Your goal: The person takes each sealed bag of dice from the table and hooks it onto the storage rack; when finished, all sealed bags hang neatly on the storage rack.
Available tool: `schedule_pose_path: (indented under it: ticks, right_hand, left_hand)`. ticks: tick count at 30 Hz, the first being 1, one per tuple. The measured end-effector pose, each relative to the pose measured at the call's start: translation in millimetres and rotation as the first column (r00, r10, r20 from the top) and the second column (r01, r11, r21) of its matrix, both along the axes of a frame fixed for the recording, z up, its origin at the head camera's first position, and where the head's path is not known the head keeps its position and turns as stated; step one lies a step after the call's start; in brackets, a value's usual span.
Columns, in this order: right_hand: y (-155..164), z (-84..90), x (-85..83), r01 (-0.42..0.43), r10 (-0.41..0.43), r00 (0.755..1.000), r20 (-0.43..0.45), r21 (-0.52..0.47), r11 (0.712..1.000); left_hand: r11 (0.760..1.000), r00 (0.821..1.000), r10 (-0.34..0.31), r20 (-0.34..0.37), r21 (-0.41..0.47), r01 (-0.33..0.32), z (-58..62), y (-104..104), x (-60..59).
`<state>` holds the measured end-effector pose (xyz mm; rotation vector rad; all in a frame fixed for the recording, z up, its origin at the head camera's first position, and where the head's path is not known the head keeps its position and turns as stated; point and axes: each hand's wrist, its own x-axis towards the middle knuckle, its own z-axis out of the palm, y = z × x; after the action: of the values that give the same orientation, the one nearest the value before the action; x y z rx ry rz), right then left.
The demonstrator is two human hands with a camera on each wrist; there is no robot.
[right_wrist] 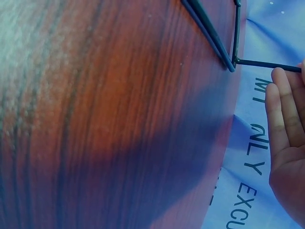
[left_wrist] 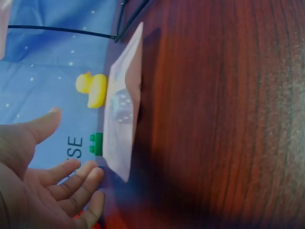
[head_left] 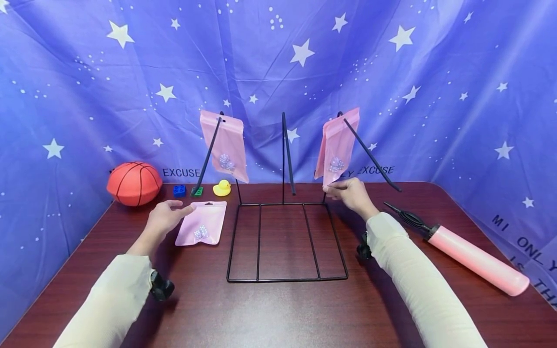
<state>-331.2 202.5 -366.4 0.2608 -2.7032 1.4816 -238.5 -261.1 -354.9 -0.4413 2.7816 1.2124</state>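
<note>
A black wire display rack (head_left: pixel 287 280) stands on the table with hooks. From its left hook hangs a pink zip pouch (head_left: pixel 226 145) with dice in it. Pink pouches (head_left: pixel 344 140) also hang on the right hook, one showing dice. My right hand (head_left: pixel 354 194) pinches the bottom corner of the front one; in the right wrist view its fingers (right_wrist: pixel 279 114) are seen but the pinch is out of frame. Another pink pouch with dice (head_left: pixel 201 222) lies left of the rack. My left hand (head_left: pixel 163 220) is at its upper left corner, fingers loose, thumb apart.
An orange basketball-patterned ball (head_left: pixel 134 184), a blue brick (head_left: pixel 179 191), a green brick (head_left: pixel 197 192) and a yellow rubber duck (head_left: pixel 222 188) line the table's back left. A pink hand pump (head_left: pixel 476 258) lies at the right. A starry blue cloth (head_left: pixel 261 58) hangs behind.
</note>
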Motion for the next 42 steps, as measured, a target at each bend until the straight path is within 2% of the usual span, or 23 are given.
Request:
schedule_pose_path:
  ticks: [6, 10, 13, 21, 29, 36, 42]
  right_hand:
    - [1, 0.7, 1.4, -0.003, 0.003, 1.000, 0.002, -0.005, 1.000]
    - [1, 1.2, 2.2, -0.009, 0.009, 1.000, -0.005, 0.011, 1.000]
    - [1, 1.7, 2.2, -0.011, 0.012, 1.000, -0.008, 0.025, 1.000]
    - [2, 0.8, 0.7, -0.007, 0.008, 1.000, -0.011, 0.036, 0.999]
    - [1, -0.1, 0.4, -0.010, 0.010, 1.000, -0.013, 0.015, 1.000]
    - [1, -2.5, -0.6, -0.012, 0.012, 1.000, -0.015, 0.009, 1.000]
    - [2, -4.2, -1.4, -0.009, 0.009, 1.000, -0.024, 0.018, 1.000]
  left_hand:
    - [0.996, 0.994, -0.007, 0.107, -0.090, 0.016, -5.3, 5, -1.9]
    - [0.984, 0.990, -0.006, 0.143, -0.174, 0.032, -5.7, 8, -4.2]
    - [0.980, 0.987, 0.008, 0.162, -0.199, 0.024, -5.1, 11, -6.0]
    - [0.975, 0.985, 0.020, 0.169, -0.223, 0.019, -3.2, 14, -8.1]
    - [0.980, 0.980, 0.059, 0.188, -0.199, -0.020, -5.2, 18, -11.4]
    - [0.978, 0.985, 0.076, 0.157, -0.205, -0.043, -9.7, 21, -13.9]
    - [0.979, 0.987, 0.087, 0.137, -0.196, -0.059, -9.0, 24, -16.8]
